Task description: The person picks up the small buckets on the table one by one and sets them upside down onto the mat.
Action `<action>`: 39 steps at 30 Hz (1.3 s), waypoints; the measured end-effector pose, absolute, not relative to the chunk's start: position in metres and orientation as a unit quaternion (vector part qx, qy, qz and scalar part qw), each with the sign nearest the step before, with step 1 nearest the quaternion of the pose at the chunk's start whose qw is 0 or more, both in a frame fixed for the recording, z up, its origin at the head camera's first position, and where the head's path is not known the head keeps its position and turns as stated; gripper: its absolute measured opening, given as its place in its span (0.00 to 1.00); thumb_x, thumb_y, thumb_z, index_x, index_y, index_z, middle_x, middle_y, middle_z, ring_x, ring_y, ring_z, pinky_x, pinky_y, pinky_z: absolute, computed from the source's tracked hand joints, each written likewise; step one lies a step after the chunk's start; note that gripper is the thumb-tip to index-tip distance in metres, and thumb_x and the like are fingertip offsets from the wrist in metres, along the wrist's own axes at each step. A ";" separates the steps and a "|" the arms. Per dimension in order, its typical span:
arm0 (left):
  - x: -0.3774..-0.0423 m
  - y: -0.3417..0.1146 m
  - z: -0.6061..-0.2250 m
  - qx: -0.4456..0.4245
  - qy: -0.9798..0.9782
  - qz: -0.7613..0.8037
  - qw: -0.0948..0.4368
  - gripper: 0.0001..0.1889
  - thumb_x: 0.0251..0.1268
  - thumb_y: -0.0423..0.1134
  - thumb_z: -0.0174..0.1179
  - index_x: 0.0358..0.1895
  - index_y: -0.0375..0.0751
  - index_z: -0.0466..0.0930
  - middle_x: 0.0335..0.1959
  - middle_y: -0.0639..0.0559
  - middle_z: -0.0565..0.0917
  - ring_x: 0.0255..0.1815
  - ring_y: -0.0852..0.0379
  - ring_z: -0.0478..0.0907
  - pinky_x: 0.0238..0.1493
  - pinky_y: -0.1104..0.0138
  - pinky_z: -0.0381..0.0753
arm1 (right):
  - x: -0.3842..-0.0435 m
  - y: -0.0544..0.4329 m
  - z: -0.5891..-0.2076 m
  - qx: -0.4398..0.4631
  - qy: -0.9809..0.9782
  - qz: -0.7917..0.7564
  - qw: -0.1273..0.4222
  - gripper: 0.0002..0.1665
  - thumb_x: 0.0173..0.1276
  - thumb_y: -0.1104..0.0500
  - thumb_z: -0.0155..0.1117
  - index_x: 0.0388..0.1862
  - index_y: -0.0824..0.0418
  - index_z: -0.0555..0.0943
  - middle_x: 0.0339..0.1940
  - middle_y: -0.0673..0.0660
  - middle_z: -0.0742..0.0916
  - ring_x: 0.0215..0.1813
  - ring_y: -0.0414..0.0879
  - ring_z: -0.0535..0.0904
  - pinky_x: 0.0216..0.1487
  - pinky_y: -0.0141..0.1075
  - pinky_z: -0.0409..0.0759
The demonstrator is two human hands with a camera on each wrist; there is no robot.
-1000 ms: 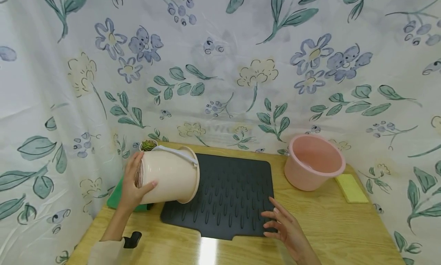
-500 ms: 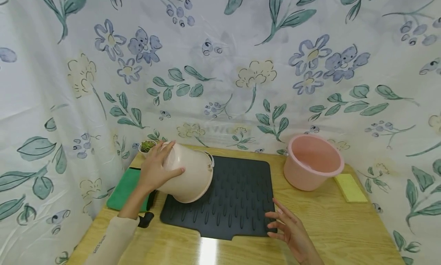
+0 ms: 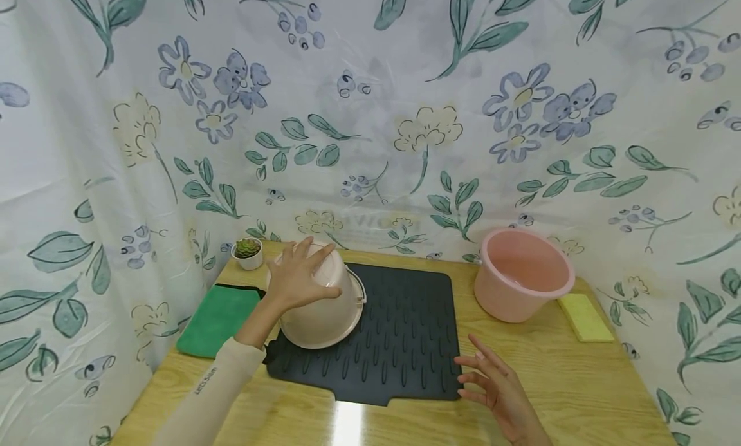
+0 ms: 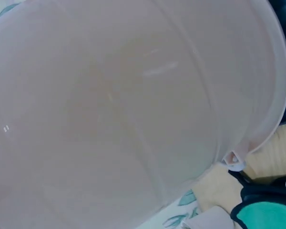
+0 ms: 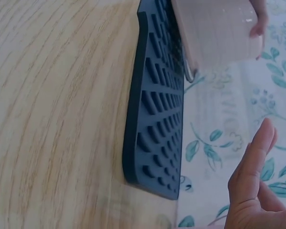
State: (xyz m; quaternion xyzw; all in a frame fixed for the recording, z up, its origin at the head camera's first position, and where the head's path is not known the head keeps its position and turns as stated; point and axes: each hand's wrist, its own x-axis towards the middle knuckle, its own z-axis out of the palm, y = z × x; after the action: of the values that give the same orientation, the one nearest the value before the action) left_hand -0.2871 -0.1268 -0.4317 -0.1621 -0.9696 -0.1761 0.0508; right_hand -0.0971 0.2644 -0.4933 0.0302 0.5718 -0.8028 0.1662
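Observation:
A cream bucket [image 3: 318, 324] is upside down over the left part of a black ridged drying mat [image 3: 399, 343]; it tilts slightly, and I cannot tell whether its whole rim touches. My left hand [image 3: 296, 280] grips it by the base from above, fingers spread over the top and thumb along the side. The bucket's wall [image 4: 133, 105] fills most of the left wrist view. Its thin handle [image 3: 361, 290] hangs at the right of the rim. My right hand [image 3: 498, 391] hovers by the mat's front right corner, fingers loosely bent, holding nothing.
A pink bucket [image 3: 521, 278] stands upright at the back right, beside a yellow cloth [image 3: 587, 318]. At the left lie a green cloth item with black edging [image 3: 217, 320] and a small potted succulent [image 3: 247, 253]. A floral curtain [image 3: 370, 156] hangs behind the wooden table.
My left hand has turned the cream bucket from lying sideways to base up, moving it right and lowering it over the mat. The right hand has shifted only slightly.

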 end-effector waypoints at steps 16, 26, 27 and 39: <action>-0.291 -0.111 -0.434 -0.159 -0.975 -0.155 0.032 0.52 0.41 0.71 0.65 0.76 0.65 0.61 0.79 0.38 0.55 0.76 0.25 0.46 0.55 0.17 0.45 | -0.094 0.267 -0.502 0.010 0.560 -0.814 0.155 0.22 0.84 0.51 0.40 0.67 0.27 0.71 0.52 0.43 0.87 0.45 0.37 0.84 0.50 0.38 0.85; -0.292 -0.102 -0.435 -0.159 -0.978 -0.132 0.020 0.53 0.42 0.73 0.65 0.77 0.67 0.58 0.79 0.39 0.53 0.77 0.25 0.44 0.56 0.18 0.45 | -0.095 0.271 -0.505 0.007 0.558 -0.815 0.158 0.24 0.84 0.52 0.37 0.67 0.27 0.70 0.52 0.43 0.86 0.46 0.37 0.84 0.51 0.39 0.85; -0.292 -0.102 -0.435 -0.159 -0.978 -0.131 0.020 0.53 0.42 0.73 0.66 0.77 0.67 0.59 0.79 0.39 0.54 0.77 0.24 0.44 0.56 0.18 0.46 | -0.095 0.271 -0.505 0.010 0.558 -0.814 0.158 0.23 0.84 0.52 0.37 0.67 0.26 0.71 0.52 0.43 0.86 0.46 0.37 0.84 0.51 0.39 0.85; -0.292 -0.099 -0.435 -0.157 -0.980 -0.123 0.004 0.52 0.44 0.72 0.65 0.78 0.67 0.57 0.79 0.38 0.53 0.77 0.24 0.42 0.57 0.18 0.45 | -0.095 0.270 -0.510 0.025 0.562 -0.812 0.155 0.23 0.84 0.50 0.39 0.71 0.28 0.68 0.53 0.44 0.86 0.46 0.37 0.84 0.51 0.40 0.85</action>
State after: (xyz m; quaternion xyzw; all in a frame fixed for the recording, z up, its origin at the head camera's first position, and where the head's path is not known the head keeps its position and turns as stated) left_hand -0.2923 -0.0994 -0.4349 -0.1570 -0.9799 -0.1233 0.0045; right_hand -0.0952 0.2701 -0.5098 0.0251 0.5616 -0.8124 0.1548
